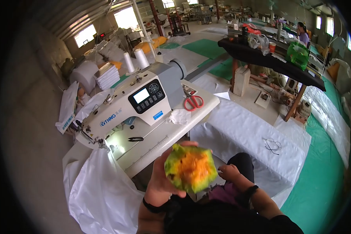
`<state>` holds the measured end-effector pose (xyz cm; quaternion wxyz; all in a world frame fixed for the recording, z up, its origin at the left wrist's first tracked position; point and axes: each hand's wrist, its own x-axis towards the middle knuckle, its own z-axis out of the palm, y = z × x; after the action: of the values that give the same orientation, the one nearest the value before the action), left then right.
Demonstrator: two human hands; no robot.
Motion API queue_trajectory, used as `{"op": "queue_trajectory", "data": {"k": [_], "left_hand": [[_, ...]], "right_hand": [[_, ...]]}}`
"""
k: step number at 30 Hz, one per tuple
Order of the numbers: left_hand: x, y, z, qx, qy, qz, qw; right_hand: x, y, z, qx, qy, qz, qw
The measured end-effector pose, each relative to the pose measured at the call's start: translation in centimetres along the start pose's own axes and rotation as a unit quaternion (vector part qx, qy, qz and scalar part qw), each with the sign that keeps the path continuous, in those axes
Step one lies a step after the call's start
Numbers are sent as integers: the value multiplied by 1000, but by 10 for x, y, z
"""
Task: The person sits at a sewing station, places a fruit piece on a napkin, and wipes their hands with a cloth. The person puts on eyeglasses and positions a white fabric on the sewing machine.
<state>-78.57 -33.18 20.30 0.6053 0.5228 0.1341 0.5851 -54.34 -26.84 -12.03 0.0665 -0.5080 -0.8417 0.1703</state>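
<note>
My left hand is wrapped round a cut, melon-like fruit, lifted in front of my body. Its skin is green; the exposed flesh is orange, rough and slightly blurred. Lower right of it, my right hand is near my dark-clothed knee, its fingers curled together. Whether anything is inside those fingers is hidden. Beyond the fruit stands a white sewing machine with a lit display. White fabric hangs from under its needle area. Small black thread snips and red-handled scissors lie on the machine table.
Two white thread cones stand behind the machine. White cloth covers a surface at right, with a thin dark cord or wire on it. A black-covered table holds bags and a cup. A person is at the far right.
</note>
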Motion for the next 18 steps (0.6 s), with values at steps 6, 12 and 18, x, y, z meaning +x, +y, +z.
{"op": "queue_trajectory", "data": {"k": [6, 12, 18], "left_hand": [[19, 25, 4, -135, -307, 6, 942], [4, 63, 45, 6, -215, -9, 977], [4, 52, 47, -55, -278, 101, 954]], "right_hand": [[-7, 2, -9, 19, -21, 9, 1000], [-5, 3, -9, 26, 2, 33, 999], [-5, -4, -18, 31, -25, 52, 998]]}}
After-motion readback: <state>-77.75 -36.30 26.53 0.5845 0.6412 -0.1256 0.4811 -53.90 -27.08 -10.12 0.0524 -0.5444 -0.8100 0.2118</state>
